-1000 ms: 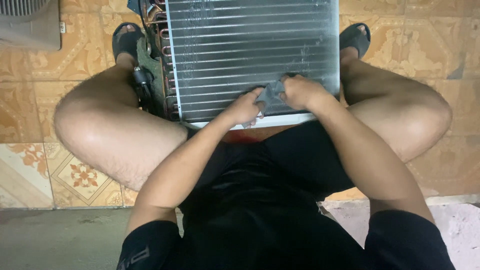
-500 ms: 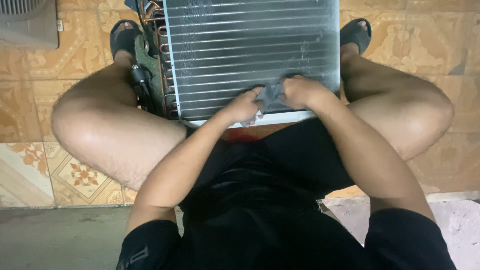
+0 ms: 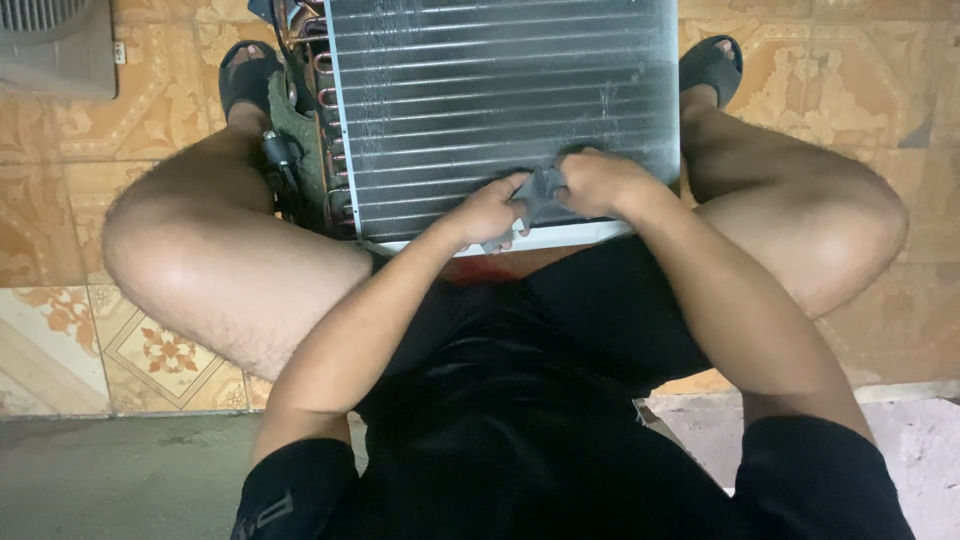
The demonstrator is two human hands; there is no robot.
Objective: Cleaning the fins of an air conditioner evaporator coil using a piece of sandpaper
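A large finned metal coil [image 3: 500, 90], silvery with copper tube bends on its left side, lies flat between my knees on the tiled floor. My left hand [image 3: 487, 212] and my right hand [image 3: 598, 182] meet over its near edge. Both grip a small grey piece [image 3: 538, 190], which looks like a scrap of cloth or a pad, pressed against the fins. My fingers cover most of it, so its exact shape is hidden.
I sit low with bare knees spread and black sandals [image 3: 243, 75] on both feet beside the coil. A grey fan grille [image 3: 50, 40] sits at the top left. Patterned orange floor tiles [image 3: 150, 350] meet a concrete strip [image 3: 120, 480] near me.
Both hands stay together on the grey piece at the coil's near edge, with only slight shifts. The view has tilted a little.
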